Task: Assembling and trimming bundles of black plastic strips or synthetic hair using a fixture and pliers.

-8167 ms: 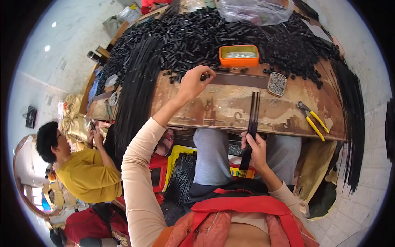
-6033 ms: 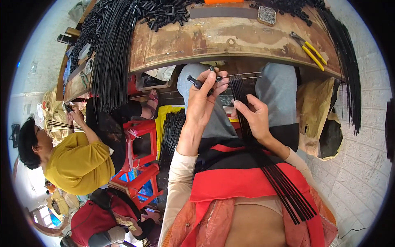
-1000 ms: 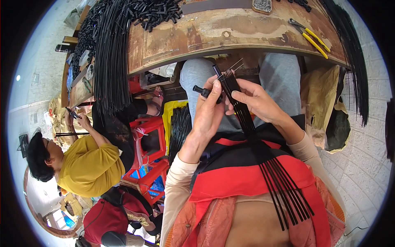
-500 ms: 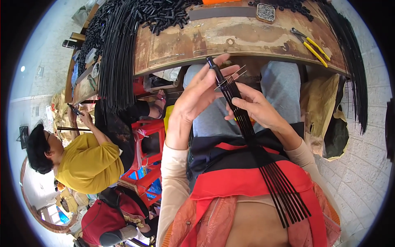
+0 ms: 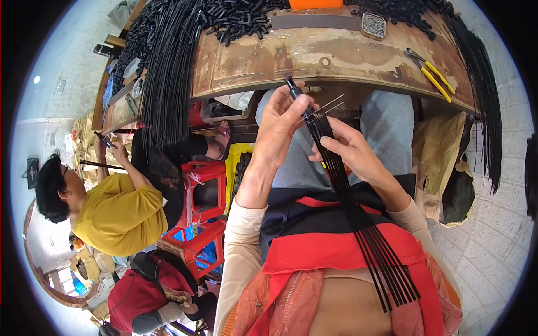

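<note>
My left hand (image 5: 281, 119) is closed round a black plastic tube (image 5: 293, 91), whose narrow end sticks up past the fingers. Several thin black rods (image 5: 334, 165) meet at the tube's lower end and fan out over my lap and red apron. My right hand (image 5: 353, 148) pinches these rods between thumb and fingers, just below the tube. Thin metal wires (image 5: 332, 106) poke out sideways where rods and tube meet. How the wires sit in the tube is too small to tell.
Across the wooden table (image 5: 314, 56) lie yellow-handled pliers (image 5: 431, 75), a tin of small metal bits (image 5: 374, 26), a grey strip (image 5: 316, 22) and heaped black tubes (image 5: 235, 19). Black rod bundles hang off its left (image 5: 168, 84) and right (image 5: 485, 106). A co-worker (image 5: 115, 213) sits left, beside red stools (image 5: 204, 187).
My left fingers, spread beside the tube before, have curled round it. The right hand keeps its hold on the rods. The whole view has shifted slightly.
</note>
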`<move>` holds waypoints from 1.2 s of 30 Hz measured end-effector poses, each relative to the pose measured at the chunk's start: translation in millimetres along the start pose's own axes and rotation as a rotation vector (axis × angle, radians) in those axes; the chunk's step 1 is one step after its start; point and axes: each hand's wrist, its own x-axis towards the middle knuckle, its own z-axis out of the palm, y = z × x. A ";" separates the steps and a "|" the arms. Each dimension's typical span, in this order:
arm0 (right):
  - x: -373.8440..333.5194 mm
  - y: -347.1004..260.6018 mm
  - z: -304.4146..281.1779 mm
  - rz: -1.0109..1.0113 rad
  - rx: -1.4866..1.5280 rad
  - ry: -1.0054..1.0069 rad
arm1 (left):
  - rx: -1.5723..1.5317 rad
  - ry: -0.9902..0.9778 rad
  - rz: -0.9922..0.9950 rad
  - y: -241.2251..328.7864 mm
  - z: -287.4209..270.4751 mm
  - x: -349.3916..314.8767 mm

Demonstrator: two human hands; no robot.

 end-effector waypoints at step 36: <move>-0.2 0.3 -5.8 0.012 0.078 0.006 | 0.222 0.047 0.103 -0.1 0.2 -4.3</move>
